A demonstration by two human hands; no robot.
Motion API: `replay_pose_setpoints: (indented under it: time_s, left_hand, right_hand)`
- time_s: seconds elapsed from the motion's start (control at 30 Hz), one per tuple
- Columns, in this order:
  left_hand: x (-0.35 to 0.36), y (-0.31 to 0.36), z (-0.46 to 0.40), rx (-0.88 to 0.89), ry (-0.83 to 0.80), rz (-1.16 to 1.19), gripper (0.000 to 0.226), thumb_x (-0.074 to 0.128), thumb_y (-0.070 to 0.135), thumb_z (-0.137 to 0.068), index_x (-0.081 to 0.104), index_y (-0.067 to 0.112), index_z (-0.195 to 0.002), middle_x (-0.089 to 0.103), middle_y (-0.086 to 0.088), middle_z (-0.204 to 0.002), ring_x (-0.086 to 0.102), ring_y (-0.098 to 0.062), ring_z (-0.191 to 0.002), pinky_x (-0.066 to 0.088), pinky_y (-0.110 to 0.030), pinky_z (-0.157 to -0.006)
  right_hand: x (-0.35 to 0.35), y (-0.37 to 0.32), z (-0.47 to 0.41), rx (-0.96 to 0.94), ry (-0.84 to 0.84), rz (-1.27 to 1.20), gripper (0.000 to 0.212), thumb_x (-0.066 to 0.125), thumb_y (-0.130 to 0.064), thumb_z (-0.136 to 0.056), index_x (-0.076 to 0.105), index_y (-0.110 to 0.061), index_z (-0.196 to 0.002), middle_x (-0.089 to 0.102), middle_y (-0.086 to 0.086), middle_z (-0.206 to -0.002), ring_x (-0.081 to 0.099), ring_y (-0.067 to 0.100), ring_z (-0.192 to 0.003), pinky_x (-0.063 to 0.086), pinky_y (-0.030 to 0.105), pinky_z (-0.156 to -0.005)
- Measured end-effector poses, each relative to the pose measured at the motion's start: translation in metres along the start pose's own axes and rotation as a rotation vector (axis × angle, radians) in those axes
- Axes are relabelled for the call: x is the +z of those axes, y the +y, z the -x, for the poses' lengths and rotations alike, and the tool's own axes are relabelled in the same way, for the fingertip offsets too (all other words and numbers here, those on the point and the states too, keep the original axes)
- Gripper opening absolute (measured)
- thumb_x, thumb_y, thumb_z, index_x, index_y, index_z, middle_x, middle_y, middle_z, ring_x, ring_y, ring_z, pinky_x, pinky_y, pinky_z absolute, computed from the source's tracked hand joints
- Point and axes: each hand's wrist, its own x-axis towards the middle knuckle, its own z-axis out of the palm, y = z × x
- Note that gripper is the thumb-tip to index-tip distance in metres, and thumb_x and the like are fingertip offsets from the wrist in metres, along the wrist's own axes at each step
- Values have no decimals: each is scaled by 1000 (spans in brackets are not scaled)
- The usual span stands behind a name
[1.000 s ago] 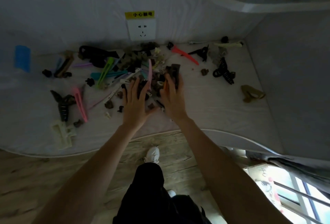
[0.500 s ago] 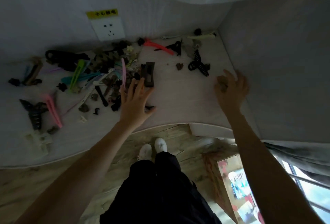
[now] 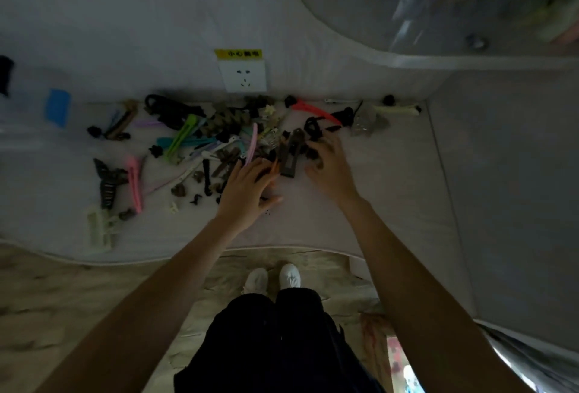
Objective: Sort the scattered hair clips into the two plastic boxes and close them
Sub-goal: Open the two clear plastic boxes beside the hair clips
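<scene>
Hands reach into the pile: left hand (image 3: pixel 247 192) lies spread and relaxed over the hair clips (image 3: pixel 200 142), right hand (image 3: pixel 329 167) curls over small dark clips, grasp unclear through blur. Between them stands a dark rectangular clip (image 3: pixel 289 157). Clips, pink, green, teal and black, scatter leftward across the white bed (image 3: pixel 391 192).

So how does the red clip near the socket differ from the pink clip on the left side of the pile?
The red clip lies slantwise at the back, just right of the wall socket; the pink clip lies nearly lengthwise toward the front edge. The red clip looks curved and tapers to a point, while the pink clip looks straight. Both are long, slim, brightly coloured clips lying loose on the white surface, and neither hand touches them.
</scene>
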Motion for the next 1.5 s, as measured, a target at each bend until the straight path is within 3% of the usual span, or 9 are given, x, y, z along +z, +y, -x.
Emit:
replay_pose_setpoints:
  time_s: [0.1, 0.23, 0.53, 0.83, 0.97, 1.03, 1.17, 1.33, 1.5]
  left_hand:
    - [-24, -12, 6, -69, 125, 116, 40, 46, 47, -88, 67, 16, -100, 66, -3, -112, 56, -23, -113, 44, -38, -100]
    - [-78, -42, 33, -264, 380, 256, 27, 49, 34, -91, 67, 15, -98, 69, -3, -98, 59, -15, -91, 48, -29, -80]
    - [-186, -201, 123, -895, 876, 369, 41, 57, 28, -90, 46, 16, -128, 52, -10, -124, 50, -23, -110, 43, -37, -93]
    - [-236, -316, 127, -1045, 679, 713, 65, 49, 42, -92, 24, 15, -146, 28, -6, -152, 31, -21, -138, 25, -34, -114]
    - [-251, -335, 129, -987, 675, 692, 24, 46, 39, -94, 61, 24, -106, 63, -3, -102, 58, -17, -96, 39, -30, -83]
    - [-261, -329, 142, -905, 712, 639, 23, 44, 36, -96, 55, 26, -79, 50, 6, -72, 48, -9, -67, 33, -27, -69]
    - [-262, -295, 185, -767, 721, 375, 27, 40, 29, -98, 55, 8, -107, 54, 1, -95, 50, -13, -81, 35, -26, -69]
    - [-232, -282, 245, -790, 683, 289, 35, 34, 28, -96, 53, 1, -106, 56, -15, -94, 51, -24, -81, 40, -36, -68]
    - [-188, -281, 278, -958, 606, 347, 33, 31, 24, -99, 54, 1, -102, 54, -12, -90, 48, -22, -80, 34, -32, -68]
  right_hand:
    - [13, -20, -5, 5, -68, 155, 51, 55, -33, -84, 46, -19, -133, 27, 15, -149, 32, 40, -132, 32, 57, -105]
    - [13, -62, -4, -71, 75, 400, 40, 48, -37, -90, 53, -16, -124, 43, 15, -140, 32, 43, -130, 26, 58, -107]
    - [99, -248, -57, -479, -185, -27, 40, 54, -24, -90, 49, -12, -128, 46, 11, -134, 43, 26, -123, 37, 39, -105]
    - [195, -387, -115, 19, -180, -422, 63, 59, -39, -87, 33, -14, -138, 55, 12, -121, 60, 29, -101, 50, 45, -90]
    - [204, -398, -116, 1, -60, -333, 45, 59, -26, -89, 45, -8, -128, 64, 13, -109, 62, 24, -91, 42, 20, -72]
    - [195, -400, -101, -39, -7, -341, 38, 56, -19, -90, 48, -9, -126, 64, 9, -101, 60, 19, -81, 42, 21, -68]
    - [183, -385, -42, -122, 23, -354, 34, 56, -14, -90, 45, -9, -122, 56, -1, -90, 54, 12, -73, 46, 22, -70]
    - [206, -368, 25, -40, -192, -457, 25, 50, -8, -92, 41, -13, -114, 55, -13, -82, 59, -2, -67, 54, 31, -68]
    - [234, -346, 34, 120, -431, -545, 32, 50, -6, -92, 39, -16, -121, 54, 9, -98, 60, 14, -76, 57, 20, -62]
